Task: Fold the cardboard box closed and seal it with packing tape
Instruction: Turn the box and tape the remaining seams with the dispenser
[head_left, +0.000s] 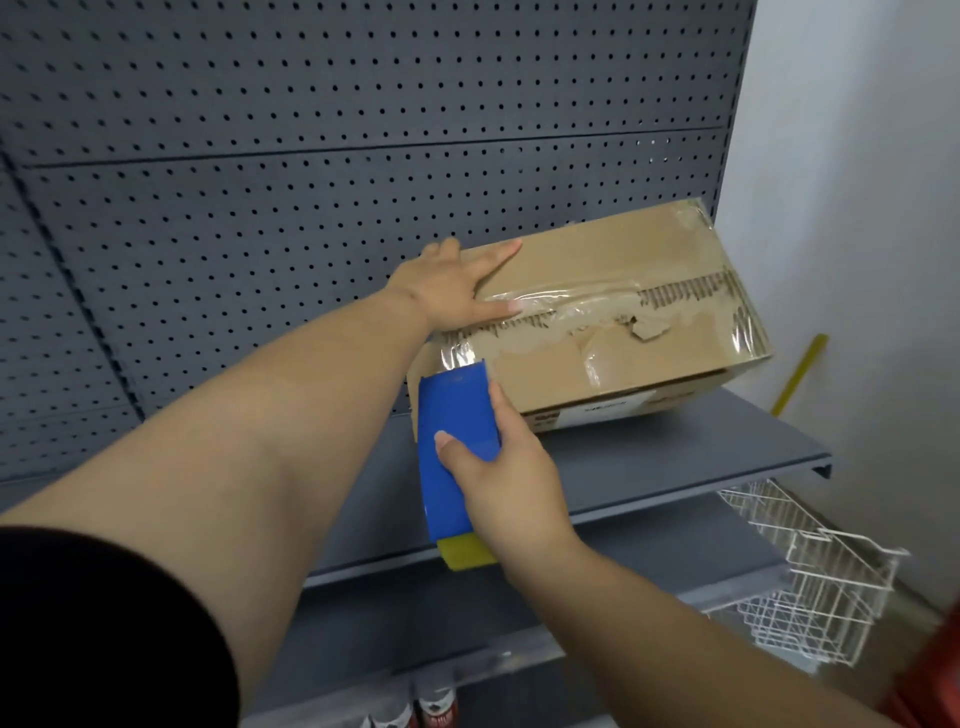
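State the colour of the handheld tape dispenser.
Plastic tape dispenser: blue, yellow at its near end; head view.

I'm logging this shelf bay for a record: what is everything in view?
cardboard box: one, brown, on the top shelf, flaps down
tape dispenser: one, blue with yellow end, at box's near left corner
shelves: at least two, grey, under and below box
pegboard panels: several, grey, behind the box
wire basket: one, white, lower right
strip: one, yellow, against wall, right of box
containers: two, red-white labels, bottom edge
left hand: one, flat on box top
right hand: one, grips tape dispenser
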